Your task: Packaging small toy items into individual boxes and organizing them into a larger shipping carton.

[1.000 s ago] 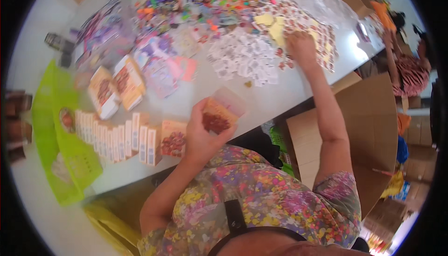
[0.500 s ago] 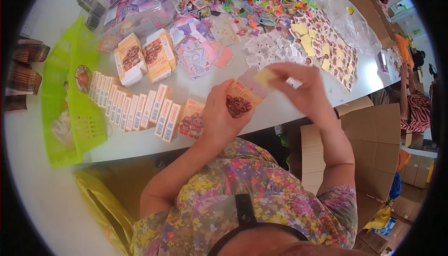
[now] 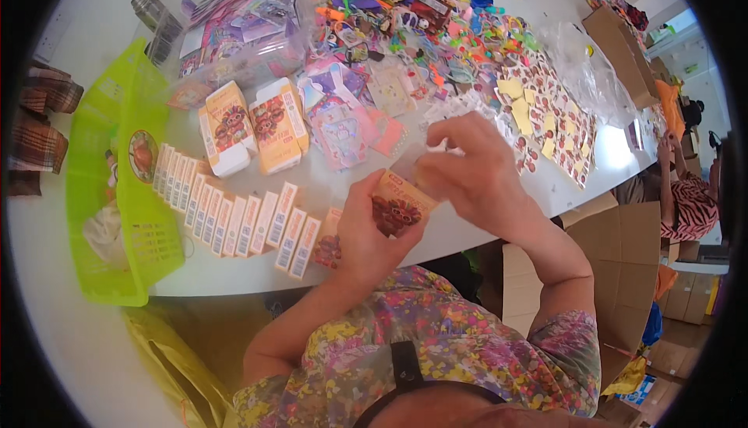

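My left hand [image 3: 366,229] is wrapped round a small orange cardboard box [image 3: 399,208] printed with cartoon figures, tilted over the near table edge. At its upper end my right hand [image 3: 471,175] has its fingers pinched together. A pale, partly see-through piece [image 3: 409,161] sticks out there; what lies between the fingertips is blurred and mostly hidden. Just left of my left hand stands a row of matching boxes [image 3: 257,221], narrow sides up. Beyond the row, two larger orange cartons [image 3: 278,128] lie side by side, next to loose pastel cards [image 3: 343,136].
A green plastic basket [image 3: 152,233] stands at the left. Farther back are a clear bin [image 3: 261,61] of cards and a heap of colourful trinkets [image 3: 428,30]. Sticker sheets [image 3: 557,132] lie to the right, above an open carton [image 3: 612,264]. Another person [image 3: 689,194] is at far right.
My right hand has moved in and down to the box's upper end; the yellow piece seen in its fingers before is now largely hidden. The view has shifted slightly, with the table lower in it.
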Available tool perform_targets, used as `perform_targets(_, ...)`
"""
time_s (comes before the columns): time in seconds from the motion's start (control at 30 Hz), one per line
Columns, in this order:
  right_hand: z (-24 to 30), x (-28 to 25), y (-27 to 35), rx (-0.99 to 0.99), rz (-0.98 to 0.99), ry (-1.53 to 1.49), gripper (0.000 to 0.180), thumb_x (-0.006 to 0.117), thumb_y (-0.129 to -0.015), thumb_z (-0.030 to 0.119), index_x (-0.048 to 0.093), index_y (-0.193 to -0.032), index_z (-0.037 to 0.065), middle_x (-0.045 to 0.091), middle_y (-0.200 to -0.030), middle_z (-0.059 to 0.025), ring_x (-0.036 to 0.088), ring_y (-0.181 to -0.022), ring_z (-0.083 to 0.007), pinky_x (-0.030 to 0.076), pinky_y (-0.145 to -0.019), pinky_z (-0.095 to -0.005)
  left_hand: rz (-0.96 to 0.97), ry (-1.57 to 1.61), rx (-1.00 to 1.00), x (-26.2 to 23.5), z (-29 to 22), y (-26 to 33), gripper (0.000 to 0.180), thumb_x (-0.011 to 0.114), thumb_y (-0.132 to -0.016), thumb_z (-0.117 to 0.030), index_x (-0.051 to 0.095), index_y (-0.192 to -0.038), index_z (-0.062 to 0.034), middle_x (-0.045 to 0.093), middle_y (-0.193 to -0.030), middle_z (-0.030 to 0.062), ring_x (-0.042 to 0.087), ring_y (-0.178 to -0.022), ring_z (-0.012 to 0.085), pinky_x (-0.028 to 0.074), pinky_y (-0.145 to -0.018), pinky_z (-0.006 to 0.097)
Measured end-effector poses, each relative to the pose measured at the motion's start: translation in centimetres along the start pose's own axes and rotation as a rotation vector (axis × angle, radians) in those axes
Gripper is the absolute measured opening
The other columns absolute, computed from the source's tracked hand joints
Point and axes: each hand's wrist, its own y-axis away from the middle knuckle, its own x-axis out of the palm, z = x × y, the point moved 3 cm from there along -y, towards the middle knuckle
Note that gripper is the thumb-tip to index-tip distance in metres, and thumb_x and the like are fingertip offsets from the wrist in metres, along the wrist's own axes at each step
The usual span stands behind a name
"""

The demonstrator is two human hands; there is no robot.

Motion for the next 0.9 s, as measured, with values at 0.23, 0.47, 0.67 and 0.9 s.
perform_targets(0.23,-5.4,1.6,-6.5,0.116,-0.035,-0.632,0.015,0.064,-0.085,0.010,0.071,-0.096,0.002,0.065,-0.097,-0.0049,0.059,-0.076,-0.0149,0.047,-0.066,-0.0310,-0.079,0.461,-0.160,-1.3,1.1,-0.4,0.076,0.081,-0.072,-0.002,0.035,-0.132,0.0006,0.060,-0.101,0.0105,0.064,-0.089,0.0157,0.055,-0.074,0.029)
perform_targets(0.47,-23.0,9.9,-14.2,0.477,-0.088,0.237,0.025,0.067,-0.081,0.027,0.070,-0.086,0.003,0.067,-0.076,-0.0120,0.066,-0.069,-0.0268,0.050,-0.061,-0.0393,0.156,0.365,-0.195,-1.0,0.6,-0.5,0.082,0.083,-0.068,-0.001,0.033,-0.133,-0.0027,0.055,-0.110,0.0103,0.063,-0.096,0.0172,0.055,-0.074,0.030)
perform_targets(0.67,-27.1,10.2,-14.0,0.619,-0.114,0.118,0.026,0.068,-0.078,0.031,0.073,-0.088,0.006,0.068,-0.073,-0.0164,0.065,-0.065,-0.0278,0.050,-0.060,-0.0391,0.180,0.326,-0.198,-1.8,0.9,-1.2,0.081,0.083,-0.068,-0.001,0.034,-0.132,-0.0025,0.054,-0.114,0.0114,0.062,-0.101,0.0193,0.055,-0.080,0.033)
perform_targets(0.9,-25.9,6.2,-10.6,0.633,-0.186,-0.376,0.012,0.063,-0.088,0.008,0.073,-0.096,0.006,0.069,-0.078,0.0031,0.055,-0.060,-0.0023,0.042,-0.051,-0.0206,0.192,0.388,-0.208,-1.4,1.1,-0.6,0.081,0.084,-0.068,-0.005,0.034,-0.132,-0.0015,0.054,-0.115,0.0122,0.061,-0.103,0.0197,0.054,-0.086,0.034)
